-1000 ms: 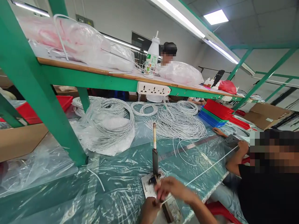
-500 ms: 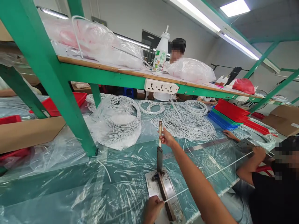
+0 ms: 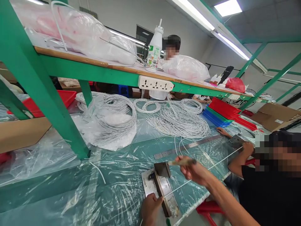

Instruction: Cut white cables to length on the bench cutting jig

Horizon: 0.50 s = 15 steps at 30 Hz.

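My right hand [image 3: 194,172] is wrapped round the handle [image 3: 182,162] of a lever cutter, whose dark blade [image 3: 162,169] is tilted low over the metal base [image 3: 147,185]. Near the cutter's front end, my left hand [image 3: 151,205] pinches a thin white cable [image 3: 180,187]. That cable lies across the cutter's bar and runs taut up to the right, to a co-worker's hand [image 3: 248,147]. A short white cable piece [image 3: 100,172] lies on the table left of the cutter.
Coiled white cables [image 3: 178,121] lie behind the cutter, beside a steel ruler [image 3: 185,146]. A green shelf post [image 3: 68,125] stands at the left. Stacked trays [image 3: 221,110] are at the back right. A person in black [image 3: 265,188] sits at the right.
My right hand has brought the cutter's handle down from upright to the right, tilting the blade. The whole view has shifted a little. My left hand still holds the cable.
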Tool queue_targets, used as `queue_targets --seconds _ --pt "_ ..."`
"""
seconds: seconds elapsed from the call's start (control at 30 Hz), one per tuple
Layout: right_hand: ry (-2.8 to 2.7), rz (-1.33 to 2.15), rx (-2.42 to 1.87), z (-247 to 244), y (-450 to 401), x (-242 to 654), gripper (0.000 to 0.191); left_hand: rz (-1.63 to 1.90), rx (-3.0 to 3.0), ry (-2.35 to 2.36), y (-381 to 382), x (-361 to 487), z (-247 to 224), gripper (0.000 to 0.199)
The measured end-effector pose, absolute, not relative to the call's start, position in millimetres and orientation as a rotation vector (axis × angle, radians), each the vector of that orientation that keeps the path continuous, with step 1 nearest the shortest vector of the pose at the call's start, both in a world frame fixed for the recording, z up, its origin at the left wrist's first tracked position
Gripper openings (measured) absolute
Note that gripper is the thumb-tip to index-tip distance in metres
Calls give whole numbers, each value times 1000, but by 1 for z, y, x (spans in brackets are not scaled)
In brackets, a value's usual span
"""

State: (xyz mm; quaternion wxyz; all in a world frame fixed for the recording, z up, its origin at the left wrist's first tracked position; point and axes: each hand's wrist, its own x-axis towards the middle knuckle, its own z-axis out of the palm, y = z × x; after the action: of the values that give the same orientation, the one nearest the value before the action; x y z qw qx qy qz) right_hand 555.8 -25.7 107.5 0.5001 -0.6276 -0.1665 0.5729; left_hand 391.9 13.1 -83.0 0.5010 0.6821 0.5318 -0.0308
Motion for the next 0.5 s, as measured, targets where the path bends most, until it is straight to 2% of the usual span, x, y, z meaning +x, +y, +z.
queue_targets --seconds 0.1,0.13,0.2,0.3,0.33,0.5 --pt "-373 1501 -1622 99 -85 545 70 -65 1670 1274 11 393 -83 39" --pt "-314 1539 -1667 93 -100 540 77 -59 1677 1275 10 393 -83 39" --pt "-206 1573 -1741 74 -122 528 67 -47 1688 1286 9 394 -83 39" --pt "-287 1525 -1814 28 -140 512 29 -37 1703 1296 9 394 -83 39" --pt "-333 1495 -1845 10 -143 508 26 -41 1703 1293 9 394 -83 39" --pt "-417 1309 -1950 -52 -155 495 52 -73 1697 1287 10 393 -84 40"
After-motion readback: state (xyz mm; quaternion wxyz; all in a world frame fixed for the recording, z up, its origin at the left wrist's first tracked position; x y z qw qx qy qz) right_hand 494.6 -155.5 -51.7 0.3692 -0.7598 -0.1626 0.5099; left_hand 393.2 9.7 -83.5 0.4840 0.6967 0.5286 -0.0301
